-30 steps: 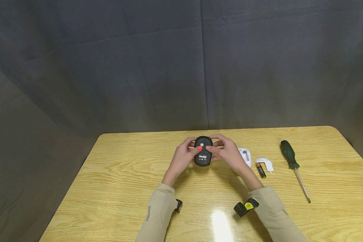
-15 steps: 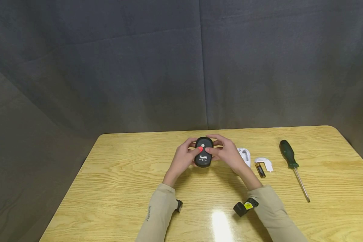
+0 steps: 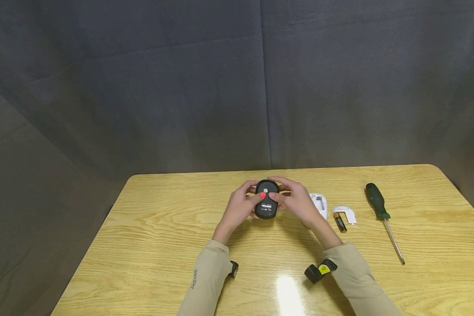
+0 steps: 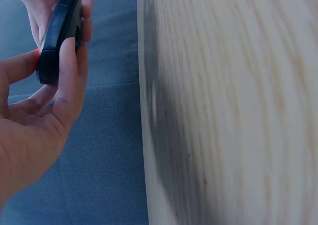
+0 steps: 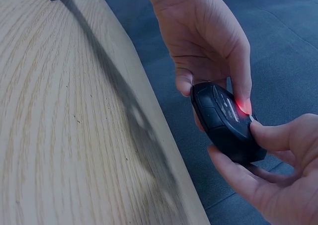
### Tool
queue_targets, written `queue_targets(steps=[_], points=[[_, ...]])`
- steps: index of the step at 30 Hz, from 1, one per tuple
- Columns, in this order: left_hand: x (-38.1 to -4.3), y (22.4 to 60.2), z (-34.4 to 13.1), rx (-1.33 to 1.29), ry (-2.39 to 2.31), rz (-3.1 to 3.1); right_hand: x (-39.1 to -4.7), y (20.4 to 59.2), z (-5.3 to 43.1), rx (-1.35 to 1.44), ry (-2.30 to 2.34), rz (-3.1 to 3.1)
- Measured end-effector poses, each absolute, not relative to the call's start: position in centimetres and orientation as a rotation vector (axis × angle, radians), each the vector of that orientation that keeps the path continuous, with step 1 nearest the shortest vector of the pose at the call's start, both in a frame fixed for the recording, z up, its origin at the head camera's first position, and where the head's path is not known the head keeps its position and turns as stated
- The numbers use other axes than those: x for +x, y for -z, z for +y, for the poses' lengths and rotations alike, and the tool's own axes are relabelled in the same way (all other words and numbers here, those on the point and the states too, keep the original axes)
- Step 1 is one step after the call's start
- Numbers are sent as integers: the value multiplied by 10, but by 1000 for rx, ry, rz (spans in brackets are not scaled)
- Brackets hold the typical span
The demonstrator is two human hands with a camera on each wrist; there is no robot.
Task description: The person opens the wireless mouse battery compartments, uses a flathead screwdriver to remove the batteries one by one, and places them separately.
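A black computer mouse [image 3: 267,210] is held up above the table, its underside with a label facing the head camera. My left hand [image 3: 238,209] grips its left side, thumb on the underside and fingers behind. From the other side my right hand [image 3: 299,202] grips it too, its thumb pressing near the middle of the underside. Red light from the mouse [image 5: 223,118] glows on the left thumb tip in the right wrist view. In the left wrist view the mouse [image 4: 59,36] appears edge-on, pinched between thumbs and fingers of both hands.
On the wooden table [image 3: 162,245], a white mouse [image 3: 319,204] with its battery bay exposed lies partly behind my right hand. Beside it are a white cover [image 3: 348,213] and a battery [image 3: 340,223]. Farther right lies a green-handled screwdriver [image 3: 377,202]. A dark curtain [image 3: 181,109] hangs behind.
The black mouse has shifted slightly to the right and toward me between both hands. The grip of each hand looks the same, and the things on the table have not moved.
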State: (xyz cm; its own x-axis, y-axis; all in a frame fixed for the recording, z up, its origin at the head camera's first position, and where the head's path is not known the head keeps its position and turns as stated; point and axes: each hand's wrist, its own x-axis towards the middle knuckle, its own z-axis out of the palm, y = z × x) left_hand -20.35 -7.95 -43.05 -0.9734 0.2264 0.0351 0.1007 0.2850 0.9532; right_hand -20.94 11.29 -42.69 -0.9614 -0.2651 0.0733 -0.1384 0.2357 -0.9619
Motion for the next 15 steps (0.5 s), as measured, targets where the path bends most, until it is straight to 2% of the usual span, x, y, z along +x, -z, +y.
queue_targets(steps=[15], points=[[-203,431,-80,337,-1773,2447,-207,425,110,-363,1830,2435]])
